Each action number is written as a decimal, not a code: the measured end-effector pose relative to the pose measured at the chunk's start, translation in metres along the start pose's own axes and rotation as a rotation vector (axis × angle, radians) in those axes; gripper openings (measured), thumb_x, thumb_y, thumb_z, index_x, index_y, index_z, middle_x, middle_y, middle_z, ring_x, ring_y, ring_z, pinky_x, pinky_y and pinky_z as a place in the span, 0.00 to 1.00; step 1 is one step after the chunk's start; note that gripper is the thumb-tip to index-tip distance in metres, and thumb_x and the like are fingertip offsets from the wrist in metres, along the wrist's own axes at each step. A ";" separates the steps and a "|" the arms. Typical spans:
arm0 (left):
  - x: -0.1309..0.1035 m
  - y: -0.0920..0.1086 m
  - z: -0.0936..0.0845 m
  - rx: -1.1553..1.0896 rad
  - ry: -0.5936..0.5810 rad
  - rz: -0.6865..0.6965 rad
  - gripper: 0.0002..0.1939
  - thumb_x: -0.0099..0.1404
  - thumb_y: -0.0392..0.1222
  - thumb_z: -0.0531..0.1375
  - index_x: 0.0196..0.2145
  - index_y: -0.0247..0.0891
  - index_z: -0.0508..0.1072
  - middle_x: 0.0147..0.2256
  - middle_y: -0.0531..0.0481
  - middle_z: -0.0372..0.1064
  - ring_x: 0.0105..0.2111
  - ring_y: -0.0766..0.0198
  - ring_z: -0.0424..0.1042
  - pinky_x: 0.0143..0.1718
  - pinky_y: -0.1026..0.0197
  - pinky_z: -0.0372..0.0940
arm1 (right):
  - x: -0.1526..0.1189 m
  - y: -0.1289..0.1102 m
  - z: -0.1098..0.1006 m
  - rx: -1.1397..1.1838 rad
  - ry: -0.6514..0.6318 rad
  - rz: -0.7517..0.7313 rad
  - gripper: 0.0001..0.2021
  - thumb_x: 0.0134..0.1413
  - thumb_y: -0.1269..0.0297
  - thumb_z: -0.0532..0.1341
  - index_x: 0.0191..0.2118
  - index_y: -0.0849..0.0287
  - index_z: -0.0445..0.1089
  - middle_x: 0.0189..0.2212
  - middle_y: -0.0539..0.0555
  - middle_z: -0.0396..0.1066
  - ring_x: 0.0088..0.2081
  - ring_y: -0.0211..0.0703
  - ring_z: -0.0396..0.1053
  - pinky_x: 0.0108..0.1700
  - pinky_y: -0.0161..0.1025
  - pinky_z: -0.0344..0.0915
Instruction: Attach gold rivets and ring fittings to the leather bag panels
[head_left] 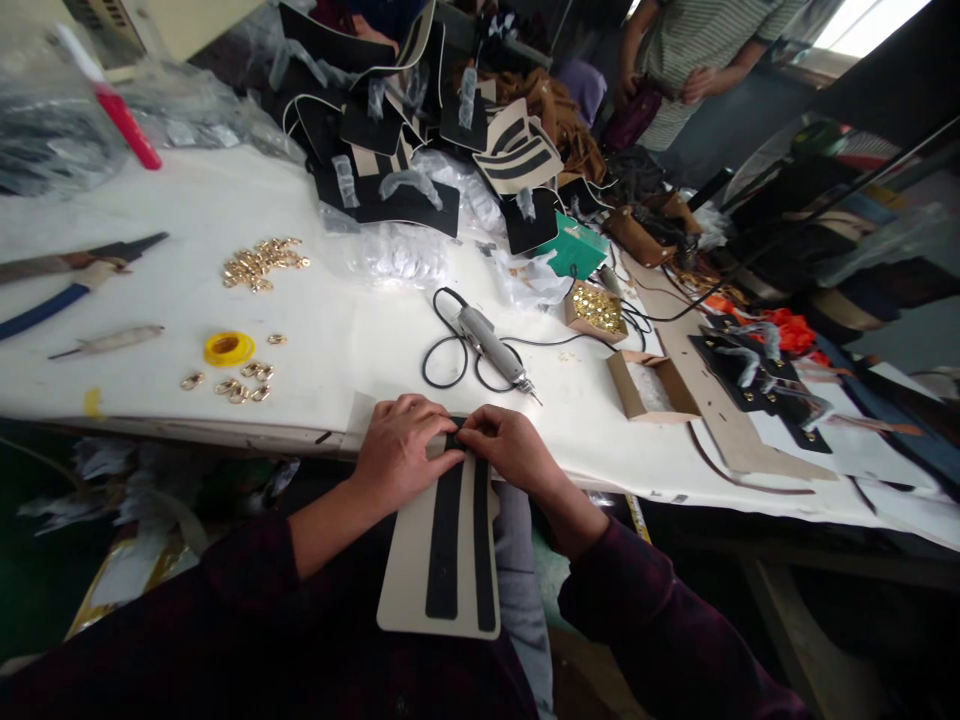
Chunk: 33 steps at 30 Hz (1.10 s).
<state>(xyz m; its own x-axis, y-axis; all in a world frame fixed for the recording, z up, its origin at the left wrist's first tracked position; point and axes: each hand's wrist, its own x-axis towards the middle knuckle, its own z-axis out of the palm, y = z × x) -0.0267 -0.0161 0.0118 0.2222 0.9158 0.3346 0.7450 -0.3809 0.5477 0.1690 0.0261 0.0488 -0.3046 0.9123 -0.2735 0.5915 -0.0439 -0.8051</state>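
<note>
A cream panel with black stripes (409,570) hangs over the table's front edge towards my lap. My left hand (401,450) lies across its upper end, fingers bent over it and thumb pressing near a black stripe. Close beside it, my right hand (506,445) has thumb and fingertips pinched together at the top of the same stripe. Whatever small thing sits between those fingertips is hidden. Just beyond my hands rests a grey corded power screwdriver (491,345) with its tip pointing towards me.
Gold clasps (262,263), a yellow tape roll (229,348), an awl (112,342) and pliers (60,295) lie left. Right are a box of gold studs (596,308) and an open cardboard box (651,385). Black panels (405,200) pile up behind; a person (690,70) stands far right.
</note>
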 end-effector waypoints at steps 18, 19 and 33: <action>0.001 0.002 0.000 -0.024 0.024 -0.016 0.13 0.59 0.44 0.74 0.41 0.47 0.80 0.48 0.50 0.80 0.53 0.48 0.73 0.51 0.43 0.62 | 0.059 0.001 -0.050 -0.610 0.480 -0.082 0.23 0.58 0.51 0.69 0.56 0.54 0.75 0.54 0.61 0.76 0.52 0.56 0.74 0.50 0.46 0.68; 0.001 0.002 0.000 -0.026 0.022 -0.020 0.13 0.59 0.44 0.75 0.41 0.47 0.80 0.48 0.50 0.80 0.53 0.49 0.73 0.51 0.43 0.62 | 0.068 0.002 -0.052 -0.661 0.432 -0.047 0.25 0.58 0.49 0.69 0.57 0.54 0.74 0.54 0.61 0.76 0.52 0.57 0.74 0.49 0.46 0.68; 0.000 0.001 0.000 -0.009 0.017 0.000 0.13 0.60 0.46 0.74 0.42 0.47 0.80 0.48 0.51 0.80 0.53 0.50 0.73 0.52 0.44 0.61 | 0.034 -0.020 -0.057 0.943 0.073 -0.142 0.16 0.49 0.59 0.72 0.43 0.57 0.75 0.41 0.53 0.75 0.38 0.43 0.74 0.44 0.43 0.74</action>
<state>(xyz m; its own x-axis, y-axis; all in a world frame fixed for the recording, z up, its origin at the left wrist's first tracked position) -0.0257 -0.0165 0.0122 0.2112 0.9136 0.3475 0.7393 -0.3819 0.5546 0.1894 0.0814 0.0861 -0.2611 0.9561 -0.1329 -0.3022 -0.2117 -0.9295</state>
